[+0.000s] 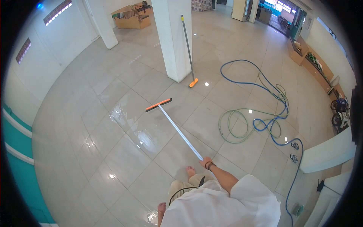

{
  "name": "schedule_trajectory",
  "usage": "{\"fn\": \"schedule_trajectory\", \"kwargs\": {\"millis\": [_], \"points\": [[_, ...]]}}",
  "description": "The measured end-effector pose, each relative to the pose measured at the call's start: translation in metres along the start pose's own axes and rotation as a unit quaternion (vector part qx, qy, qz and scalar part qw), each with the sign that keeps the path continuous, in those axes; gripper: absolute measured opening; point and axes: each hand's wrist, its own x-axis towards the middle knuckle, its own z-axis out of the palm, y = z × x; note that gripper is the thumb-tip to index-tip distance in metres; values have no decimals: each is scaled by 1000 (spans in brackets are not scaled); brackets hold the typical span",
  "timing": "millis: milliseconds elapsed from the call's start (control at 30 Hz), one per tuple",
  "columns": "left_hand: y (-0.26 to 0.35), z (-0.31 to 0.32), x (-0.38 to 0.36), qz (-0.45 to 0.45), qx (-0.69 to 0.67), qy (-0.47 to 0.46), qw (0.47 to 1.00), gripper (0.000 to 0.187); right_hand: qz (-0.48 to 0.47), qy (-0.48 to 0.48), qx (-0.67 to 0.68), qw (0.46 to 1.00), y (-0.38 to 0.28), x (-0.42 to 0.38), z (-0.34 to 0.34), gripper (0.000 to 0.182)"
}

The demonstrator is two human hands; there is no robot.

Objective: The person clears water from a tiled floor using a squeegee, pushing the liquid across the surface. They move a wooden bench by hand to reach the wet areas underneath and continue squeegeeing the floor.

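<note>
My right hand (206, 162), with dark bands at its wrist, is closed around the upper end of a long pale squeegee handle (180, 132). The handle slants away to the left, down to an orange and black squeegee head (159, 104) resting on the tiled floor. Low at the left side of my white shirt (223, 208), my left hand (162, 207) shows small and partly cut off by the shirt; its fingers are too unclear to read. Wet, shiny patches (143, 139) lie on the tiles near the squeegee head.
A white pillar (174, 41) stands ahead, with an orange-headed brush (193, 83) on a grey pole beside it. Coiled green hose (232, 141) and blue hose (242, 82) lie to the right, near sandals (293, 158). My bare foot (191, 171) is on the floor.
</note>
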Motion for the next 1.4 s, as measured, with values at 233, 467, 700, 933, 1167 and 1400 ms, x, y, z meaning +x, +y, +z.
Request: {"fn": "schedule_trajectory", "kwargs": {"millis": [233,467,700,933,1167,1400], "points": [[-34,6,50,274,139,-77,948,26,38,-135,-42,989,-95,82,-51,31],[94,-26,46,21,50,-110,992,19,72,-172,84,979,-83,83,-35,27],[164,-37,74,-17,-27,-20,999,15,78,-103,59,990,-23,38,-18,34],[171,-20,83,-31,36,-70,996,20,124,-105,105,981,29,-1,4,34],[159,4,70,-46,129,-98,986,23,129,-99,27,986,43,-29,23,38],[151,4,79,-12,120,-104,987,26,128,-84,57,987,49,-20,20,37]]}}
